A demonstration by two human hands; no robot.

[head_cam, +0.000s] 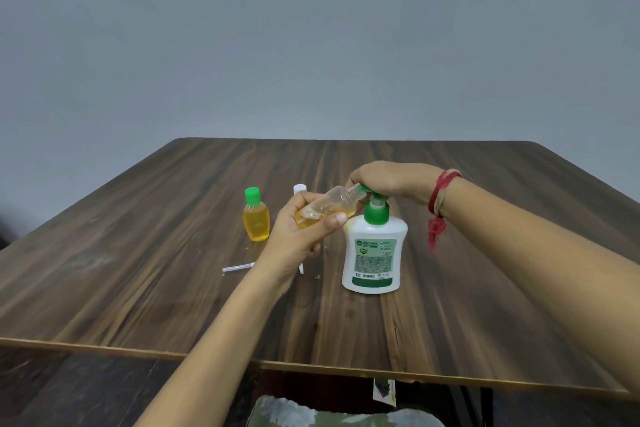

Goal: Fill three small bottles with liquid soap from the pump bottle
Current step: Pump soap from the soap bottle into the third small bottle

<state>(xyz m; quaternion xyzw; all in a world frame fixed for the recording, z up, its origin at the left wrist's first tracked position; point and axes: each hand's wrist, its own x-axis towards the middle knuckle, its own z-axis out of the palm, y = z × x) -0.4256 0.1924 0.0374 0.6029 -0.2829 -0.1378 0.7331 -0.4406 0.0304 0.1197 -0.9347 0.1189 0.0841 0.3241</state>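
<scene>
Dark wood-grain table (138, 270) is seen against a plain grey wall (311, 28). A small clear bottle (332, 206) is held above the tabletop, tilted, with its open neck raised to the green spout of the pump bottle (374, 253). A little yellow soap is seen pooled at its lower end, inside the grip. The bottle is gripped by the left hand (304, 229): the fingers are curled round its far side and the thumb (334, 218) is laid across its near side. The left forearm is stretched up from the near edge of the table, with the wrist bent slightly.

The pump bottle, white with a green collar, is stood upright on the table just right of the left thumb. Its pump head is covered from above by the right hand (391, 180), whose fingers are bent down together over the head, with their tips at the neck of the small bottle. The right wrist is held level and is wrapped by a red thread band (441, 194).

Left of the left-hand fingers, a capped small bottle (256, 222) full of yellow soap is stood upright. Just beyond those fingers a white cap (299, 188) is partly hidden. Near the left wrist a thin clear tube (238, 267) is laid flat.
</scene>
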